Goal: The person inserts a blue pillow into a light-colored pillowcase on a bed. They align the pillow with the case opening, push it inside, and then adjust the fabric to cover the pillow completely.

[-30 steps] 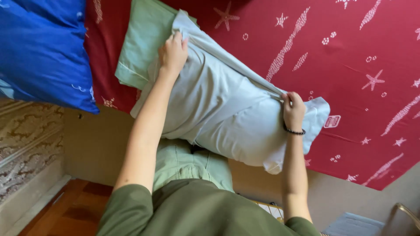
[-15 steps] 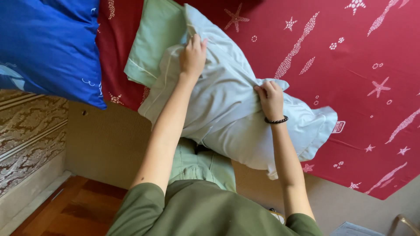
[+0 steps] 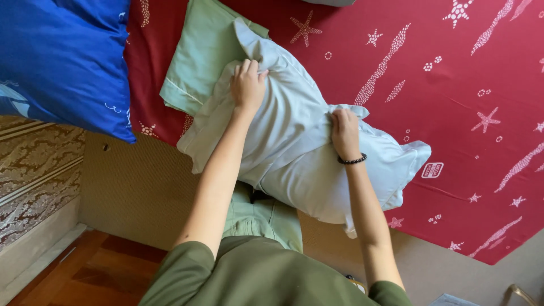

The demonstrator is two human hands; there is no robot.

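A person in an olive green top leans over the edge of a bed, both bare arms stretched forward onto a pale, whitish-green pillow (image 3: 294, 153) that lies slantwise on a red bedspread (image 3: 453, 102) patterned with white starfish and streaks. The pillow is the landmark here: it sits at the near edge of the bedspread, its near corner hanging slightly past the bed's edge above the person's green trousers (image 3: 263, 215). The left hand (image 3: 247, 85) rests on the far upper end of the pillow, fingers curled shut and pinching a fold of the pillowcase fabric. The right hand (image 3: 344, 131), with a dark beaded bracelet (image 3: 352, 161) on its wrist, presses on the pillow's middle, fingers bent down and gripping a bunched ridge of the same fabric. Tucked partly under the pillow's far left side lies a folded light green cloth (image 3: 195, 56) with a thin pale piping line. Further left of the pillow, past a strip of red bedspread, a large bright blue pillow (image 3: 62, 56) overhangs the bed's edge. Below the pillow, the tan side of the bed (image 3: 136, 187) drops to a wooden floor (image 3: 85, 272), and a patterned brown wall panel (image 3: 34, 175) shows at far left.
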